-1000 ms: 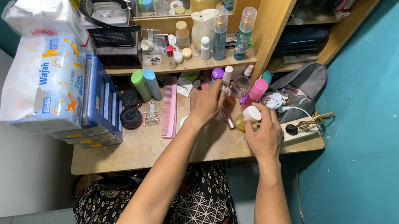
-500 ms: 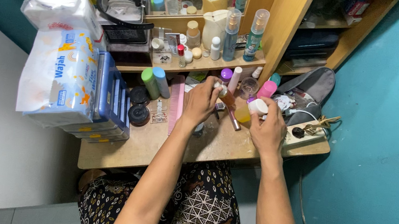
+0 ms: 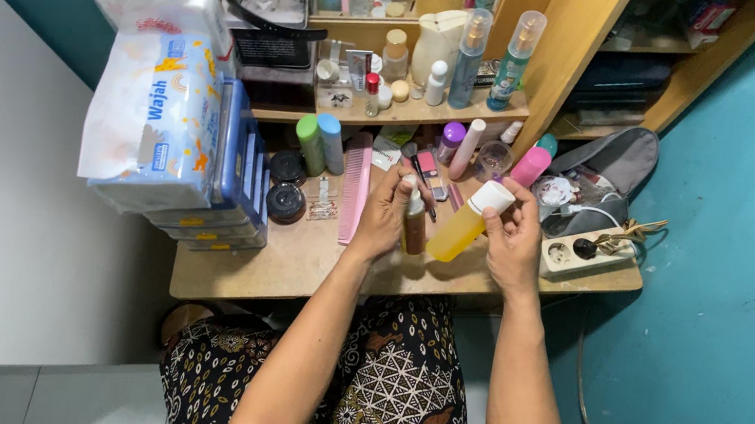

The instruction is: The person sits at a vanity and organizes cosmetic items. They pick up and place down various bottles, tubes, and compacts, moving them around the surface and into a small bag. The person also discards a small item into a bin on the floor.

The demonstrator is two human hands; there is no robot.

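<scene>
I see my left hand (image 3: 385,215) closed around a small brown bottle (image 3: 414,228), held upright above the middle of the desk (image 3: 290,274), a bit in from its front edge. My right hand (image 3: 514,238) grips a yellow bottle with a white cap (image 3: 466,223): fingers wrapped at the cap end, bottle tilted, its base pointing down-left, close to the brown one; touching or not, can't tell. Pink comb (image 3: 354,187) lies on the desk just left of my left hand. White power strip (image 3: 585,254) sits at the desk's right edge, beside my right hand. Tissue pack (image 3: 157,102) stands on blue boxes at the left edge.
</scene>
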